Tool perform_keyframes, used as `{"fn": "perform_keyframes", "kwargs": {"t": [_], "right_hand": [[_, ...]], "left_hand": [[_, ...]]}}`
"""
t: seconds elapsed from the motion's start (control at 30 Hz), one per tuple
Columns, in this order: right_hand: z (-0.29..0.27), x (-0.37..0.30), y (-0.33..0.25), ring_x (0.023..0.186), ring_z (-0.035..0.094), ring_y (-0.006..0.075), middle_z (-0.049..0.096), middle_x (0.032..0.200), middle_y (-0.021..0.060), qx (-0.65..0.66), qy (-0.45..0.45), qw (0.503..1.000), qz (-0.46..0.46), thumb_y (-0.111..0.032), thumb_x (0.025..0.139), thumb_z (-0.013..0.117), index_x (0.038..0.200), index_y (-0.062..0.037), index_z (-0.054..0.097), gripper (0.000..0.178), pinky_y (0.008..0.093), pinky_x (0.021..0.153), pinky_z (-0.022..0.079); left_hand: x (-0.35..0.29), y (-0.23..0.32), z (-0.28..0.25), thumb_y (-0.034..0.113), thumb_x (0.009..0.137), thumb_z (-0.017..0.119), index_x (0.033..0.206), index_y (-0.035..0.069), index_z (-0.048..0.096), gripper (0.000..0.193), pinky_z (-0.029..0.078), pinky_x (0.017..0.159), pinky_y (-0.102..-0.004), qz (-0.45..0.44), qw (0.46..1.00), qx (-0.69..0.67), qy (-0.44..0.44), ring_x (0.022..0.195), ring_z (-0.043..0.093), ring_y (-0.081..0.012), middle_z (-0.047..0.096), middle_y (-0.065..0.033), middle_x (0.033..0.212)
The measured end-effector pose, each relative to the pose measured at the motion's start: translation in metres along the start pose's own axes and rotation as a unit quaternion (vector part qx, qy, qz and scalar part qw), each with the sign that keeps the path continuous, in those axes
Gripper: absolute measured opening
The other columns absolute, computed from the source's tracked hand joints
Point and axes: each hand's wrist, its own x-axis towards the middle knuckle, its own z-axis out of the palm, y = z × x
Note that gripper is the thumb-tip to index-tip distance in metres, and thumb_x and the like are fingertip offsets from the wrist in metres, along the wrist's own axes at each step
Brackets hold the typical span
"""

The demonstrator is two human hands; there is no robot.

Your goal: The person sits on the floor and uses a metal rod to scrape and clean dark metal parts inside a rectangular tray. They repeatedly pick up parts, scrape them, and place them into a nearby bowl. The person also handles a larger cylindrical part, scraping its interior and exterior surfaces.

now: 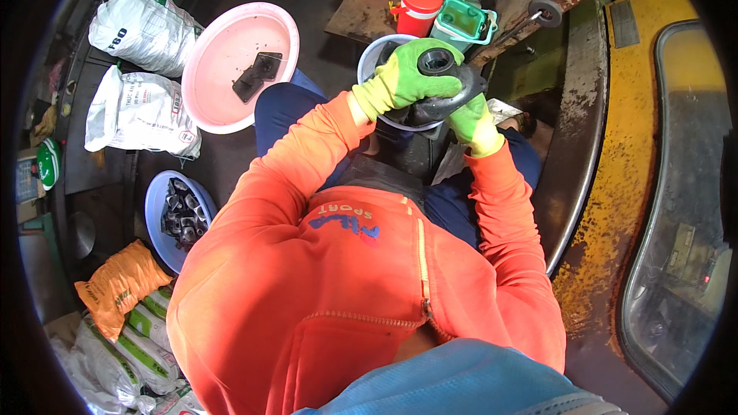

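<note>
We grip a dark rubber part in both green-gloved hands above a pale blue basin: left hand clamped over its top, right hand closed underneath. A pink basin sits far left.

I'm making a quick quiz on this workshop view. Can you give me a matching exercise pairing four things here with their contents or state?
Things:
1. pink basin
2. blue basin
3. left hand
4. red jar

States:
A. heaped with dark metal parts
B. green glove, gripping the black rubber part
C. holds two flat dark pieces
D. upright, white lid on

Pairs: 1-C, 2-A, 3-B, 4-D
</note>
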Motion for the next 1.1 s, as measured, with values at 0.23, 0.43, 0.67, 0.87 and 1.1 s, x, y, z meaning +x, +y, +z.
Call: {"fn": "perform_keyframes", "kwargs": {"t": [0.23,0.43,0.67,0.87,1.1], "right_hand": [[0.005,-0.011,0.000,0.079,0.063,0.0157,0.062,0.103,0.0097,0.313,-0.052,0.929,0.192,-0.024,0.088,0.063,0.123,-0.0066,0.053,0.040,0.0238,0.058,0.049],[-0.007,0.016,0.010,0.108,0.057,0.0200,0.057,0.119,0.0088,0.047,0.041,0.998,-0.015,-0.013,0.071,0.080,0.122,-0.0038,0.053,0.058,0.0335,0.090,0.048],[0.027,0.009,0.013,0.111,0.056,0.0212,0.056,0.120,0.0087,-0.012,0.176,0.982,-0.060,-0.015,0.088,0.061,0.128,-0.0045,0.046,0.044,0.0328,0.093,0.046],[0.015,0.001,-0.003,0.110,0.056,0.0193,0.055,0.120,0.0076,-0.210,0.104,0.967,-0.097,-0.018,0.092,0.055,0.127,-0.0043,0.047,0.038,0.0323,0.091,0.047],[0.007,-0.007,-0.011,0.120,0.050,0.0194,0.049,0.129,0.0073,0.076,-0.021,0.997,0.006,-0.018,0.090,0.060,0.134,-0.0074,0.039,0.049,0.0339,0.100,0.043]], "left_hand": [[0.010,0.009,-0.022,0.013,0.061,0.071,0.106,-0.001,0.064,0.049,0.042,0.098,-0.0347,0.008,0.924,-0.182,-0.335,0.105,0.060,-0.0221,0.066,-0.0105,0.110],[0.030,0.033,-0.041,0.026,0.066,0.073,0.126,0.002,0.054,0.067,0.032,0.108,-0.0370,0.075,0.974,0.142,-0.160,0.123,0.049,-0.0240,0.055,-0.0133,0.129],[-0.004,-0.001,0.020,0.012,0.067,0.083,0.112,0.006,0.059,0.051,0.043,0.098,-0.0353,0.156,0.980,0.070,0.098,0.116,0.053,-0.0219,0.055,-0.0110,0.129],[-0.004,0.008,0.014,0.009,0.066,0.082,0.107,0.006,0.061,0.046,0.045,0.095,-0.0354,0.165,0.985,0.036,0.034,0.112,0.056,-0.0219,0.060,-0.0108,0.122],[-0.002,0.022,0.004,0.010,0.066,0.081,0.106,0.005,0.062,0.045,0.045,0.095,-0.0352,0.124,0.987,-0.043,-0.095,0.110,0.058,-0.0213,0.062,-0.0104,0.119]]}}
